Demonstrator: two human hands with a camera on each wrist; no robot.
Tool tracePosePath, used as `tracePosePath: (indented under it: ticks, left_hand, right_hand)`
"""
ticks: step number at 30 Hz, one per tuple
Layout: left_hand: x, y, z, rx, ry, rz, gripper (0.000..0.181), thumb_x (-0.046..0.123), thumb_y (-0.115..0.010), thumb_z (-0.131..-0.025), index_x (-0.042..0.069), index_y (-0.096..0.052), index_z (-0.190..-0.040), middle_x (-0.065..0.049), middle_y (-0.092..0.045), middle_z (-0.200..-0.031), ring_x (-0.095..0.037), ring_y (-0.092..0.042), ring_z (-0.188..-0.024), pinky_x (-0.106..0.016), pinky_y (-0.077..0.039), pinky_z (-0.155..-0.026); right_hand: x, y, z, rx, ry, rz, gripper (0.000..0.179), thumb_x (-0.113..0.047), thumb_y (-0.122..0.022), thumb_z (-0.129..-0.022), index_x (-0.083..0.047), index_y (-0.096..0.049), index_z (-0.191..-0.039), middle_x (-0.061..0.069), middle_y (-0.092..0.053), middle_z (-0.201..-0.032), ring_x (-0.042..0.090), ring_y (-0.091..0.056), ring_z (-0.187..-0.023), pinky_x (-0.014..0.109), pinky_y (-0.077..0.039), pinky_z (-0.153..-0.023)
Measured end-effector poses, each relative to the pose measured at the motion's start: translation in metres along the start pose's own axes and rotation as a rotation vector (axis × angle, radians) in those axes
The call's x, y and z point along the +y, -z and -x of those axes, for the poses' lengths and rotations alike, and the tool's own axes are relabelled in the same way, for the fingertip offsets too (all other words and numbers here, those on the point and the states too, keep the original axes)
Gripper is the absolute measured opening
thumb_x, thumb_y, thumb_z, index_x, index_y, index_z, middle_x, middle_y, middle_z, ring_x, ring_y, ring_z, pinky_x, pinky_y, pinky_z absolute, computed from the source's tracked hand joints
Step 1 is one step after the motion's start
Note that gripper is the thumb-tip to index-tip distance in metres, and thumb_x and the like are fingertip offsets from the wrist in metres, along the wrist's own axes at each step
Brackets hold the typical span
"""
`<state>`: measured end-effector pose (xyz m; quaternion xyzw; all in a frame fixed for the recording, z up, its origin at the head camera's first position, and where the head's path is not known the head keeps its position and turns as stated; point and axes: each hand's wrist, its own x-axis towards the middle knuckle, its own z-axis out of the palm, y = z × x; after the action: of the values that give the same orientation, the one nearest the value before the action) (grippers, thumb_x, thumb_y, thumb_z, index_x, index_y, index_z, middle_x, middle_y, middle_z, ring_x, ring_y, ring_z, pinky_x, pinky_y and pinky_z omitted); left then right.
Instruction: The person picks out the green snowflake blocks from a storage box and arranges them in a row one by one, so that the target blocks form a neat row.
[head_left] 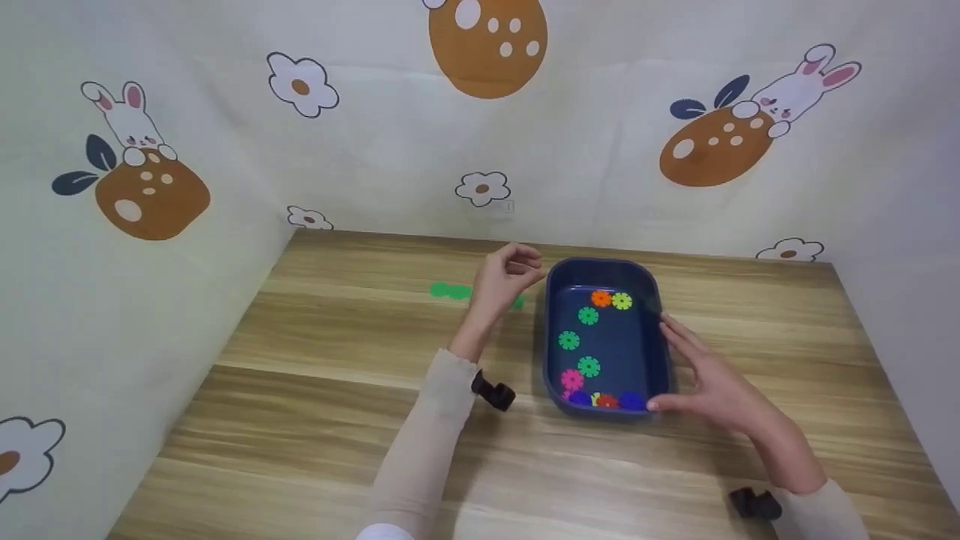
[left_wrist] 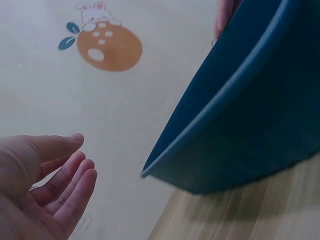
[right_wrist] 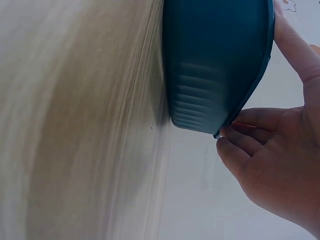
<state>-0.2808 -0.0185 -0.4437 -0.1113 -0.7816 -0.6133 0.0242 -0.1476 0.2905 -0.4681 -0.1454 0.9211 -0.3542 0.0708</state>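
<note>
A dark blue plastic tub [head_left: 551, 352] stands on the wooden table, with several small notched discs inside: green [head_left: 568, 340], orange [head_left: 601, 298], yellow [head_left: 622, 301], pink [head_left: 572, 379], red and blue. My left hand [head_left: 504, 279] hovers just left of the tub's rim, its fingers loosely bent and no object visible between them. Beneath and beside it lie green discs [head_left: 450, 290] in a row on the table, partly hidden by the hand. My right hand [head_left: 720, 386] touches the tub's right side with fairly straight fingers [right_wrist: 250, 137], the thumb at the near right corner.
The wooden table [head_left: 315, 420] runs back to a cloth wall [head_left: 390, 165] printed with rabbits, fruit and flowers. Similar cloth hangs on the left and right sides. Dark clips [head_left: 495, 391] sit at both wrists.
</note>
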Motion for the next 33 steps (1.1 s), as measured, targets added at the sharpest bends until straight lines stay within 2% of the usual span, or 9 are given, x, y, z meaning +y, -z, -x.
tracePosePath:
  ticks: [6, 13, 16, 19, 22, 25, 30, 33]
  left_hand:
    - [0.004, -0.027, 0.001, -0.069, -0.008, -0.015, 0.021, 0.007, -0.076, -0.086, 0.004, -0.07, -0.107, -0.013, -0.073, -0.102, -0.018, -0.07, -0.088, -0.025, -0.059, -0.082]
    - [0.003, -0.052, 0.003, -0.115, -0.021, -0.041, 0.02, 0.009, -0.075, -0.088, 0.004, -0.07, -0.107, -0.012, -0.073, -0.103, -0.018, -0.071, -0.09, -0.022, -0.058, -0.083]
    - [0.003, -0.061, 0.003, -0.139, -0.023, -0.044, 0.02, 0.008, -0.074, -0.089, 0.003, -0.069, -0.108, -0.013, -0.072, -0.106, -0.021, -0.072, -0.094, -0.024, -0.058, -0.087]
    - [0.003, -0.068, 0.004, -0.171, -0.016, -0.046, 0.02, 0.006, -0.071, -0.091, 0.002, -0.068, -0.11, -0.014, -0.068, -0.114, -0.026, -0.069, -0.106, -0.032, -0.055, -0.097]
    - [0.004, -0.074, 0.004, -0.223, 0.026, -0.054, 0.021, 0.006, -0.064, -0.095, 0.002, -0.066, -0.117, -0.015, -0.058, -0.128, -0.031, -0.06, -0.122, -0.041, -0.047, -0.108]
    - [0.003, -0.081, 0.003, -0.262, 0.116, -0.06, 0.026, 0.008, -0.058, -0.099, 0.005, -0.061, -0.125, -0.014, -0.049, -0.138, -0.033, -0.049, -0.132, -0.042, -0.04, -0.113]
    - [-0.001, -0.093, 0.002, -0.289, 0.276, -0.123, 0.035, 0.013, -0.057, -0.1, 0.011, -0.051, -0.135, -0.015, -0.043, -0.144, -0.032, -0.044, -0.134, -0.041, -0.036, -0.113]
    - [-0.003, -0.099, 0.003, -0.317, 0.319, -0.209, 0.041, 0.014, -0.059, -0.099, 0.011, -0.046, -0.138, -0.016, -0.045, -0.145, -0.031, -0.044, -0.134, -0.041, -0.035, -0.115]
  right_hand:
    - [0.0, -0.001, -0.002, -0.002, -0.006, 0.005, 0.113, -0.044, -0.087, -0.073, -0.003, -0.024, -0.157, 0.017, -0.014, -0.167, 0.051, -0.019, -0.148, 0.072, -0.025, -0.112]
    - [0.001, -0.001, -0.003, 0.007, 0.017, -0.006, 0.112, -0.041, -0.088, -0.072, -0.001, -0.025, -0.156, 0.018, -0.016, -0.166, 0.05, -0.021, -0.148, 0.071, -0.025, -0.112]
    - [-0.001, -0.001, -0.003, 0.01, 0.029, -0.01, 0.111, -0.04, -0.088, -0.072, 0.001, -0.027, -0.155, 0.018, -0.017, -0.166, 0.05, -0.022, -0.148, 0.07, -0.026, -0.112]
    - [-0.001, 0.0, -0.003, 0.005, 0.027, -0.011, 0.11, -0.04, -0.087, -0.073, -0.001, -0.027, -0.156, 0.018, -0.017, -0.166, 0.051, -0.023, -0.147, 0.071, -0.027, -0.112]
    - [-0.002, 0.001, -0.002, 0.003, 0.018, -0.014, 0.11, -0.04, -0.087, -0.074, -0.002, -0.026, -0.156, 0.018, -0.017, -0.166, 0.051, -0.023, -0.147, 0.071, -0.027, -0.111]
    - [-0.002, 0.001, -0.001, -0.002, 0.011, -0.021, 0.109, -0.04, -0.087, -0.074, -0.002, -0.026, -0.156, 0.018, -0.016, -0.166, 0.051, -0.021, -0.148, 0.071, -0.026, -0.111]
    - [-0.001, 0.001, -0.001, -0.009, 0.002, -0.027, 0.111, -0.041, -0.087, -0.073, -0.002, -0.025, -0.156, 0.017, -0.015, -0.167, 0.05, -0.019, -0.149, 0.07, -0.025, -0.113]
    - [0.001, 0.0, -0.001, -0.009, 0.004, -0.031, 0.111, -0.04, -0.087, -0.073, -0.002, -0.025, -0.156, 0.017, -0.014, -0.167, 0.049, -0.019, -0.149, 0.07, -0.025, -0.113]
